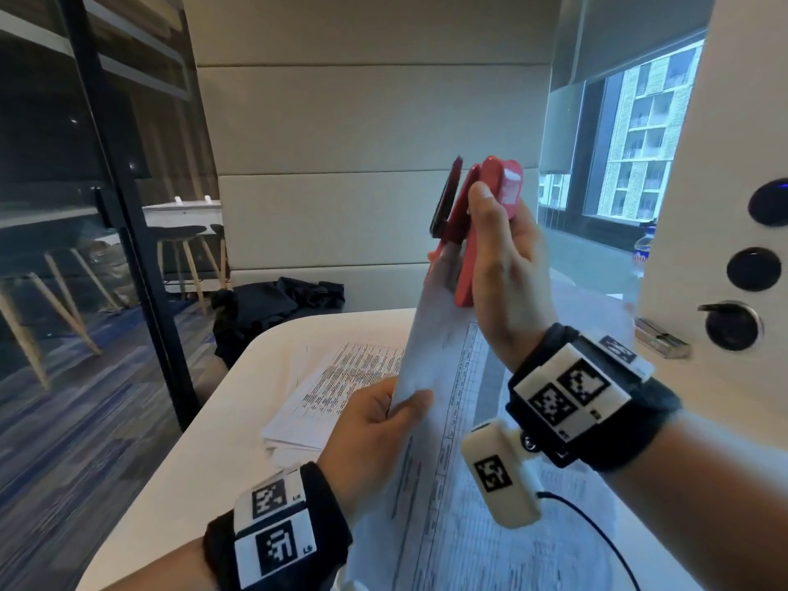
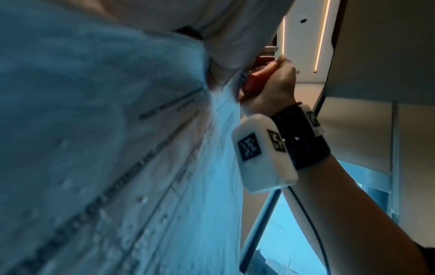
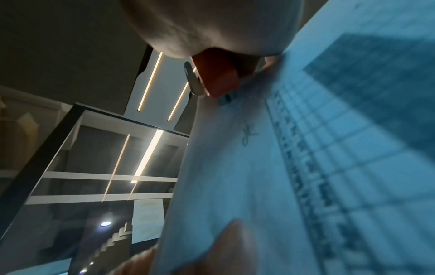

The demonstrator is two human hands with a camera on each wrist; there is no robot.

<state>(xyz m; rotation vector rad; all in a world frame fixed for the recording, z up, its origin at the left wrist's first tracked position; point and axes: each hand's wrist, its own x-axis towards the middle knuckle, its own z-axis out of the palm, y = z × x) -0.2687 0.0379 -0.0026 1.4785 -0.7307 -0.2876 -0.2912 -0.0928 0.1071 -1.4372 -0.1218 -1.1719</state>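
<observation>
Closest, my left hand (image 1: 375, 424) pinches the printed sheets (image 1: 426, 347) upright; above it my right hand (image 1: 507, 266) clasps the red stapler (image 1: 494, 185) over their top corner. Stapling step, I judge: next, squeeze firmly.

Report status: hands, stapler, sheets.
Left grip pinches printed sheets, lower edge. Right grip holds red stapler, mouth at their top corner. Nothing blocking.
</observation>
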